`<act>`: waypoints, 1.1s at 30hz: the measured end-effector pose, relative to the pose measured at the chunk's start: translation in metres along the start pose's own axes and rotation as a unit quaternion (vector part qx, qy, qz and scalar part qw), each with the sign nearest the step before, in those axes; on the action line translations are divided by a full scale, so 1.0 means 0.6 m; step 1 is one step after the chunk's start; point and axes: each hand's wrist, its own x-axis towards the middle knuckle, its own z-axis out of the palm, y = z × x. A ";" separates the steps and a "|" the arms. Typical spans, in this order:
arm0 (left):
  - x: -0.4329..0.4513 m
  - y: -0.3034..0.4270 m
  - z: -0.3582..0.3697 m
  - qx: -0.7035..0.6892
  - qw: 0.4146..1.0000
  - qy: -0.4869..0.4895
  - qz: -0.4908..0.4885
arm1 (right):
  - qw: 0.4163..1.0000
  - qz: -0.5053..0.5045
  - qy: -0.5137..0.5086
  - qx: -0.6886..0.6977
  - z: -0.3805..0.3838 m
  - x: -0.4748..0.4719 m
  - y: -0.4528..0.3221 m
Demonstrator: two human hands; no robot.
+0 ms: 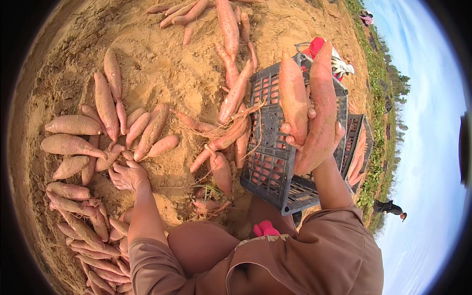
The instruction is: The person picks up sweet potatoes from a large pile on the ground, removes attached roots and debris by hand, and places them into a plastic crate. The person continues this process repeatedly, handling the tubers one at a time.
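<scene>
My right hand point(315, 131) grips two large sweet potatoes side by side, one shorter and smooth point(293, 97), the other long and curved point(322, 99). Both are held over a black plastic crate point(271, 125) with more sweet potatoes inside. Low over the soil, my left hand point(128, 176) is at the inner ends of a fanned cluster of sweet potatoes, close to a short one point(110, 158). Its fingers are bent, and whether they grip anything cannot be made out. Between the hands, a rooty bunch of sweet potatoes point(225, 138) lies on the sandy soil.
Many sweet potatoes point(84, 232) are piled at the lower left, others point(184, 14) lie at the top. Behind the near crate stand a second filled crate point(354, 147) and a red item with a whitish glove point(341, 66). A person point(390, 208) is far off right, another point(367, 18) upper right.
</scene>
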 end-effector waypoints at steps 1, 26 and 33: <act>0.001 0.000 0.002 0.022 1.000 0.000 -0.004 | 1.000 -0.017 0.024 0.001 -0.011 -0.020 -0.014; 0.010 -0.020 0.019 0.032 0.999 0.029 0.012 | 0.865 -0.017 0.440 -0.240 -0.305 -0.201 -0.047; 0.010 -0.026 0.030 0.060 0.997 0.044 0.019 | 0.637 -0.092 0.480 -0.596 -0.474 -0.116 -0.079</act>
